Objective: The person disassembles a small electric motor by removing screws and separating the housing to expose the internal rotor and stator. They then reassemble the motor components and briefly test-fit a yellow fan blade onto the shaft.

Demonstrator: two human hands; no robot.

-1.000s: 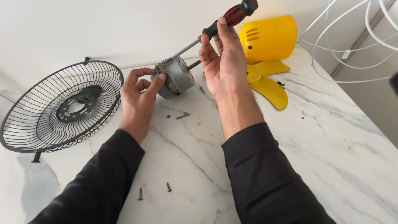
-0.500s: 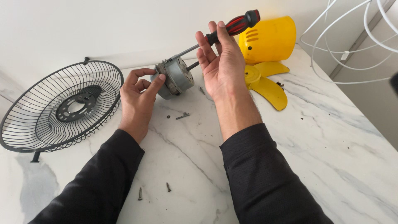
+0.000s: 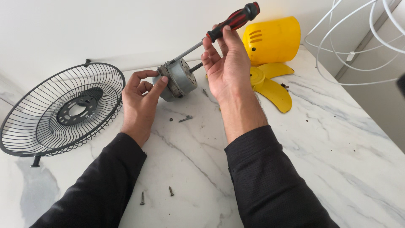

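Note:
My left hand [image 3: 141, 97] grips a small grey fan motor [image 3: 179, 78] and holds it against the marble table top [image 3: 337, 147]. My right hand [image 3: 228, 67] has its fingers on the red and black handle of a screwdriver [image 3: 234, 19]. The steel shaft slants down to the left, and its tip meets the top edge of the motor. Both arms wear black sleeves.
A black wire fan guard [image 3: 63, 109] leans at the left. A yellow fan housing [image 3: 274, 40] and a yellow blade [image 3: 274, 86] lie behind my right hand. Loose screws [image 3: 184, 119] are scattered on the marble, with two screws [image 3: 157, 194] near my sleeves. White wire hoops [image 3: 358, 46] hang at the right.
The screwdriver handle has tipped a little lower and my right hand's fingers have shifted along it. The motor and my left hand stay where they were.

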